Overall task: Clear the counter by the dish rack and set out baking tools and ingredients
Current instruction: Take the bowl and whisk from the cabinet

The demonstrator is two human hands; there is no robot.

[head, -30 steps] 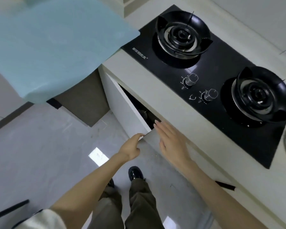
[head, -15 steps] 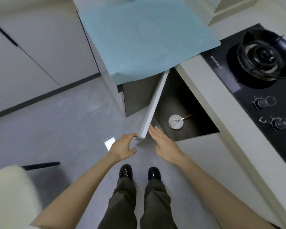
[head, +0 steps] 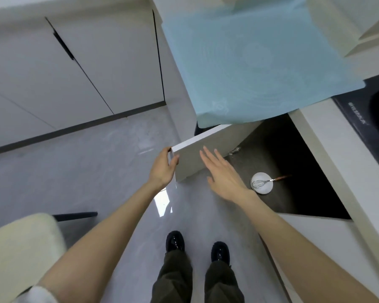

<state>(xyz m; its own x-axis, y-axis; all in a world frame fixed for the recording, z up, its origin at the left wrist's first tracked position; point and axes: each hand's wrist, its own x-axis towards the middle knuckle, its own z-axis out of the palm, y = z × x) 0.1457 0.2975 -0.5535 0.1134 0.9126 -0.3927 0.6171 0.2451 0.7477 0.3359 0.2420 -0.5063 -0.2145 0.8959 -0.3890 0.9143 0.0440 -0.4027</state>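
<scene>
A metal wire whisk with a reddish wooden handle point(head: 264, 183) is lying across a small round white bowl point(head: 263, 190), its wires over the bowl and its handle sticking out past the rim towards the back. The bowl is sitting on the dark floor of the open lower cabinet point(head: 298, 200), under the white bench point(head: 328, 138) and near the front of the opening.

In the head view, the left hand point(head: 162, 169) is gripping the free edge of the white flat cabinet door point(head: 190, 162), with the fingers curling round the outer side and the thumb lying on the inner face. The door is standing swung wide out over the grey glossy floor point(head: 96, 160). The right hand point(head: 224, 178) is reaching forward with its fingers straight and slightly spread. Its fingertips are overlapping the door's inner face, and whether they are touching it cannot be told. It is holding nothing, and the bowl is lying just beside its wrist.

A pale blue flexible baking mat point(head: 256, 68) is lying on the bench above the door, with its near edge hanging over the front. A black glass hob point(head: 363, 121) is showing at the right edge.
</scene>
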